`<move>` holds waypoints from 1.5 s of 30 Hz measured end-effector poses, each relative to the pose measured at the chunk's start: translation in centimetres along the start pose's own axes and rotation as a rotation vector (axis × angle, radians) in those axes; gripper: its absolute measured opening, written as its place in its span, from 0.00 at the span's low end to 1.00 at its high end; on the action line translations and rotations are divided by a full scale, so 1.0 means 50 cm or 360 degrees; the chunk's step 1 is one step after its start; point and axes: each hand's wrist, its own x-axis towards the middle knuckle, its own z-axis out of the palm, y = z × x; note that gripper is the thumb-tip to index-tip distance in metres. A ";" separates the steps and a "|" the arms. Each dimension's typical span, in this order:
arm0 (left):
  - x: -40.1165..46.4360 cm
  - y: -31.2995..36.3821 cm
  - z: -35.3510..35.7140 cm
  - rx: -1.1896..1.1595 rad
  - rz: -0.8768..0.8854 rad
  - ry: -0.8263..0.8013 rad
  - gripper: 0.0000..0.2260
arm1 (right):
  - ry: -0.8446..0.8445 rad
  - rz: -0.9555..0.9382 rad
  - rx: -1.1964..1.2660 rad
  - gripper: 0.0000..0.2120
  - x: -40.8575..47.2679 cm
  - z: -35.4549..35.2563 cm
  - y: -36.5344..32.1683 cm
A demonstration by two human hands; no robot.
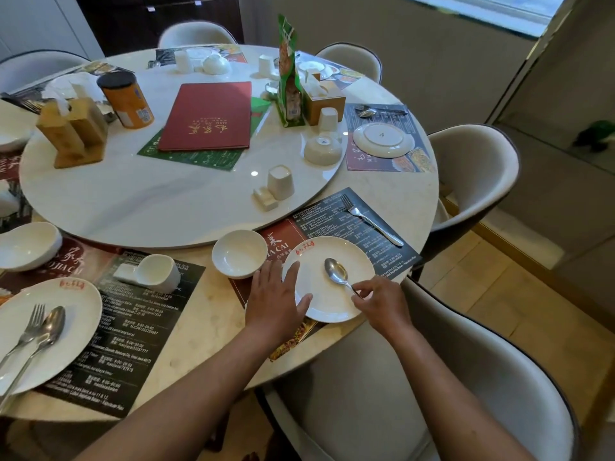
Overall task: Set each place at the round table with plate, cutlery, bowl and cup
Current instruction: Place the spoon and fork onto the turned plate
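- Right hand (382, 302): grip pinched on the handle end of a spoon (336, 272); spoon bowl lies face up near the middle of the white plate (332, 304).
- Left hand (274, 299): grip wide, fingers straight, palm flat on the plate's left rim, thumb lying on the plate face.
- Plate sits on a dark printed placemat (349, 221) at the near-right edge of the round worktop (206, 314); red logo at its far rim.
- Small white bowl (239, 253), upright, just beside the plate's far-left rim, near the left fingertips.
- Fork (369, 219) lies on the same placemat, beyond the plate to the right, apart from it.
- White cup (281, 182), upside down, stands on the lazy Susan (133, 201) next to a small white rest (265, 197), above this place.
- Next place left: plate (66, 334) with fork (30, 327) and spoon (50, 327) on it, cup (159, 272) lying tilted on its side on the mat.
- Place to the right: plate (382, 139) upside down on its mat; bowl (322, 149) upside down on the lazy Susan's edge.
- Red menu (208, 116) at the centre of the lazy Susan.
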 end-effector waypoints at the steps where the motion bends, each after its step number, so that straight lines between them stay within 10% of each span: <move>1: 0.000 0.001 0.000 0.0008 0.0002 -0.0002 0.32 | -0.0001 0.0008 -0.0003 0.11 0.000 0.000 0.003; 45: 0.077 0.035 0.015 0.0085 -0.0047 -0.0031 0.32 | 0.0182 -0.0071 -0.0636 0.16 0.294 -0.044 -0.020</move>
